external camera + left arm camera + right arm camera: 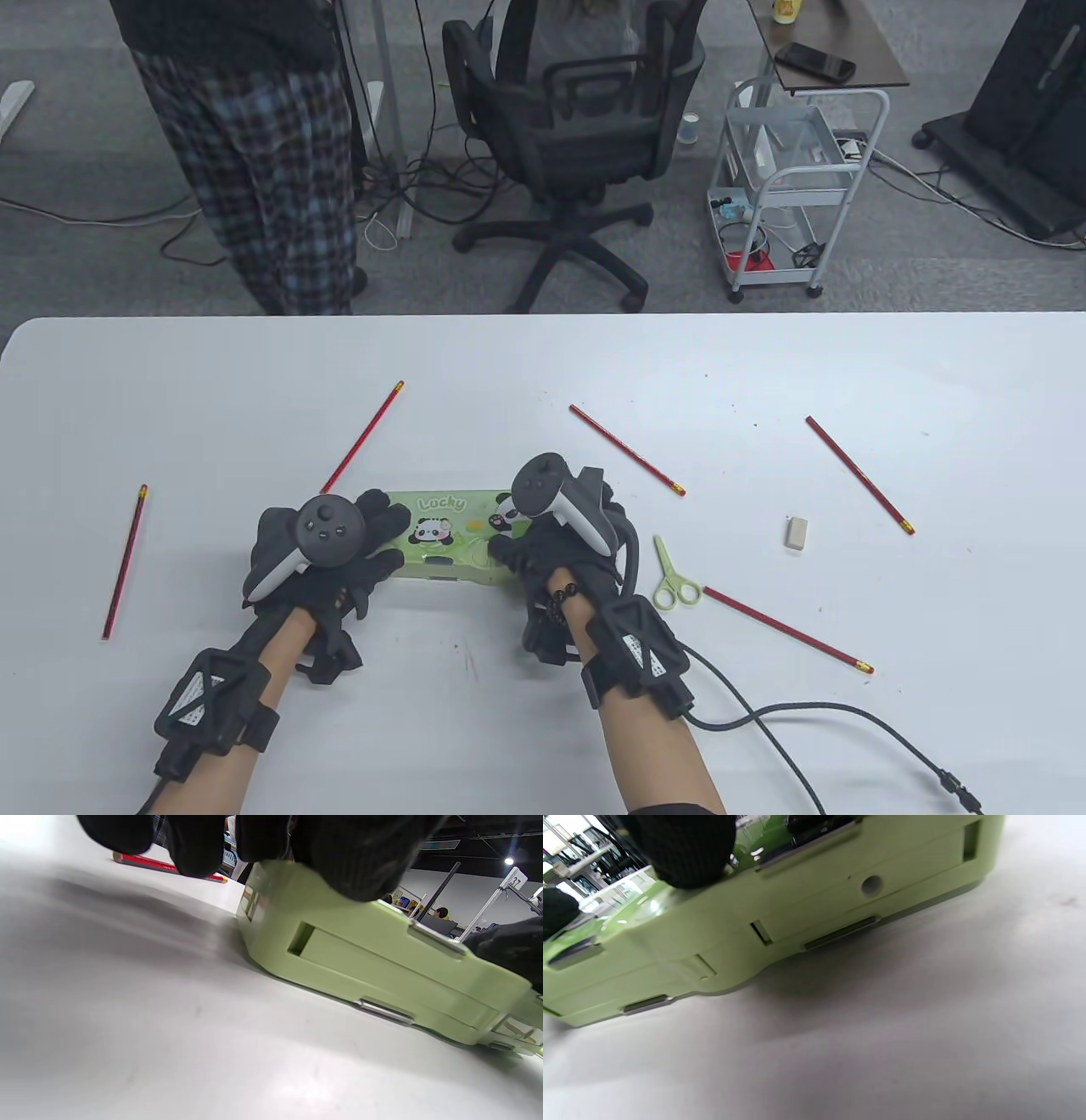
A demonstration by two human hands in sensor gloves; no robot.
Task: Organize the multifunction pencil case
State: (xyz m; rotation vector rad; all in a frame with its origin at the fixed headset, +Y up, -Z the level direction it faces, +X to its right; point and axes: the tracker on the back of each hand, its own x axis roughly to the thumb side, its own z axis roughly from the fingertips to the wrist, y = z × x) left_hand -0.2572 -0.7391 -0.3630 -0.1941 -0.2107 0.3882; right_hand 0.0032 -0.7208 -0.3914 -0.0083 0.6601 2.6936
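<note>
A green pencil case point(445, 535) with a panda print and the word Lucky lies flat and closed near the table's front middle. My left hand point(380, 536) grips its left end, the fingers point(195, 844) reaching past that end and the thumb on top. At the right end, my right hand point(512, 550) holds the case, with its thumb point(683, 849) pressed on the lid. The case's near side wall point(382, 959) shows slots and metal clips. Several red pencils lie scattered: one point(363, 435) behind the left hand, one point(125, 560) far left, one point(626, 449) behind the right hand.
Right of the case lie small green scissors point(674, 577), a white eraser point(796, 532) and two more red pencils point(859, 474), point(785, 630). A glove cable point(814, 713) trails over the table's front right. Beyond the far edge stand a person, an office chair point(568, 127) and a cart point(789, 187).
</note>
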